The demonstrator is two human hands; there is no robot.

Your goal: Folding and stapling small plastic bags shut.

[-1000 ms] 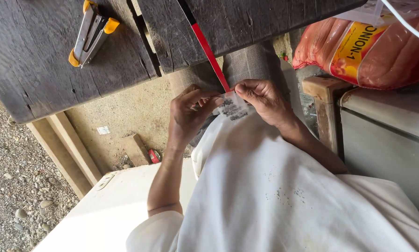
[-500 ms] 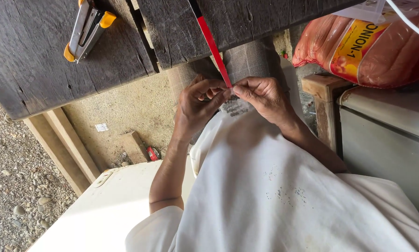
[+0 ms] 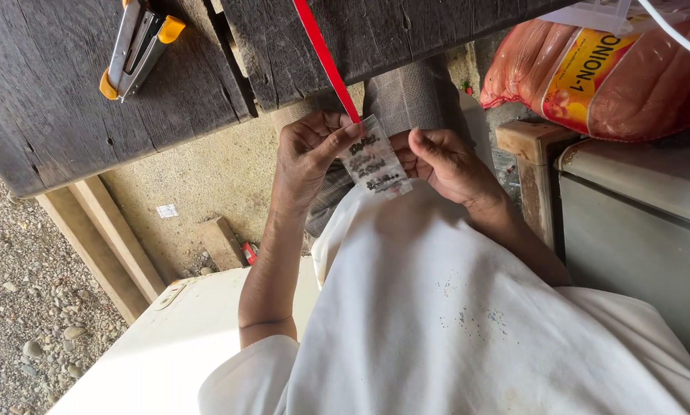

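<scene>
1. Spanning the upper left and upper middle of the frame, the dark weathered plank counter [image 3: 45, 107] carries a steel stapler with orange-yellow plastic ends [image 3: 136, 46] at its upper left, well apart from both hands.
2. Filling the upper right corner, a red mesh sack with a yellow label [image 3: 614, 69] rests on a pale metal box [image 3: 637, 207]; neither hand is near it.
3. Below the counter edge, at frame centre, the left hand [image 3: 308, 157] and right hand [image 3: 448, 165] meet over the person's lap, level with each other, one on each side of the packet.
4. Running from the top edge down and to the right, a narrow red strip [image 3: 325, 58] ends at the packet's upper corner, right at the left thumb.
5. Held between the hands, the small clear plastic packet with dark print [image 3: 373, 165] has its long axis running from upper left to lower right, its lower end toward the white garment [image 3: 468, 323].
6. The left fingers [image 3: 337, 142] are pinched closed on the packet's upper left corner; the right fingers [image 3: 425, 146] curl at its right edge, touching it, though I cannot tell whether they grip it.
</scene>
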